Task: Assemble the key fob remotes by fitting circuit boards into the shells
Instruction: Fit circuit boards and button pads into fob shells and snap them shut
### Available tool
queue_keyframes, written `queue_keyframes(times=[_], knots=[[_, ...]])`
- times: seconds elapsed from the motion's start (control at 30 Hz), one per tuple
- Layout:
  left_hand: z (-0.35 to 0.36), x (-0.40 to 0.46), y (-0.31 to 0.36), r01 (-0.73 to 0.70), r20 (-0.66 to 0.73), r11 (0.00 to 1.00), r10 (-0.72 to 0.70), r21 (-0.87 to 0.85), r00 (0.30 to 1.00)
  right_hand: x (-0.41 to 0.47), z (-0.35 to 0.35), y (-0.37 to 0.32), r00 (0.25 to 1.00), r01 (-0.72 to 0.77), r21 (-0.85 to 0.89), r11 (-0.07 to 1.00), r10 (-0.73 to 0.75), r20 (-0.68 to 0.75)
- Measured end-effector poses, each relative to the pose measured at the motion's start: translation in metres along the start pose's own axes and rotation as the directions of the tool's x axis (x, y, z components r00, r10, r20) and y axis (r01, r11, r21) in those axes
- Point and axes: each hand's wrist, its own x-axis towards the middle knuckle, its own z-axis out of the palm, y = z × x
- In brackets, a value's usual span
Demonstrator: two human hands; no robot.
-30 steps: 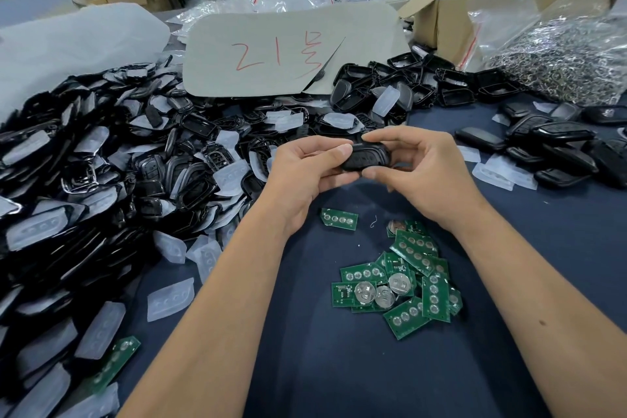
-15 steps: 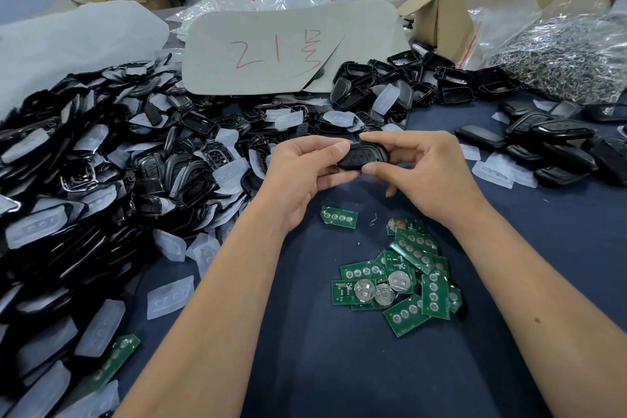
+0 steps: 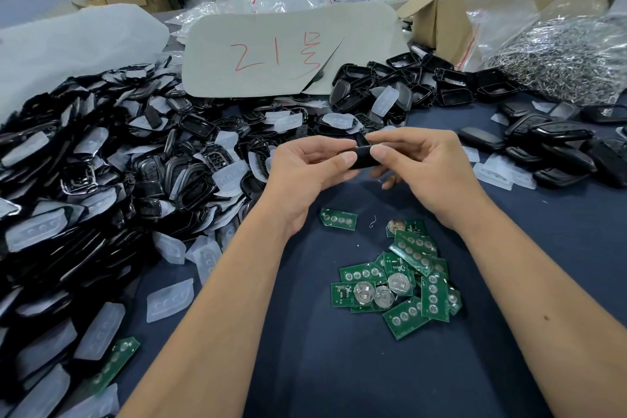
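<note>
A black key fob shell (image 3: 363, 157) is pinched between both hands above the table's middle. My left hand (image 3: 305, 173) grips its left end with thumb and fingers, and my right hand (image 3: 424, 166) grips its right end. The fingers hide most of the shell. Below the hands lies a heap of green circuit boards (image 3: 403, 285), some with round coin-cell holders. One single green board (image 3: 338, 218) lies apart, just under my left hand.
A big pile of black shells and translucent button pads (image 3: 101, 187) fills the left side. Closed black fobs (image 3: 556, 149) lie at the right. A grey card with red writing (image 3: 285, 54), a cardboard box (image 3: 441, 24) and a bag of metal rings (image 3: 563, 61) stand at the back.
Both hands have turned the shell between the fingertips, so it now shows edge-on; the hands stay in the same place over the table.
</note>
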Motion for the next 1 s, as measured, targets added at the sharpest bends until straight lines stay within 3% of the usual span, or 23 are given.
queue_keyframes(times=[0.57,1.0], knots=[[-0.0005,-0.0005,-0.0008,-0.228,0.003,0.961,0.231,0.158,0.973,0.0000,-0.0073,0.0024,1.000,-0.001,0.073,0.997,0.000,0.008],[0.0011,-0.0008,0.0001,-0.230,0.010,0.962,0.231,0.151,0.973,-0.0004,-0.0088,0.0016,1.000,-0.022,0.098,0.995,0.022,0.009]])
